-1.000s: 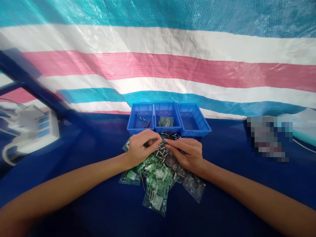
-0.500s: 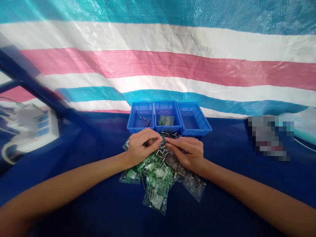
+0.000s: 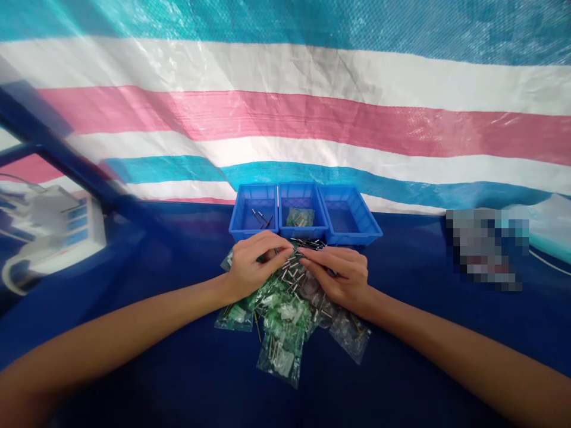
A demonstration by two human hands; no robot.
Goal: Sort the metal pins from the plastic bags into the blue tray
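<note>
My left hand (image 3: 252, 263) and my right hand (image 3: 341, 274) rest side by side on a pile of small clear bags (image 3: 285, 324) holding green and white parts. Loose metal pins (image 3: 294, 270) lie between the two hands. The left fingers are curled together at the pile's top, pinching among the pins; what they hold is too small to name. The right fingers lie stretched out over the pins and bags. Just behind the pile stand three blue trays: the left tray (image 3: 253, 219) has a few pins, the middle tray (image 3: 302, 217) a bag, the right tray (image 3: 350, 221) looks bare.
Everything sits on a dark blue table cover (image 3: 178, 368). A striped tarpaulin (image 3: 285, 119) hangs close behind the trays. A white power strip with cables (image 3: 53, 235) lies at the far left. A blurred object (image 3: 484, 249) sits at the right.
Both hands stay on the pile with only slight finger shifts. The view has barely moved.
</note>
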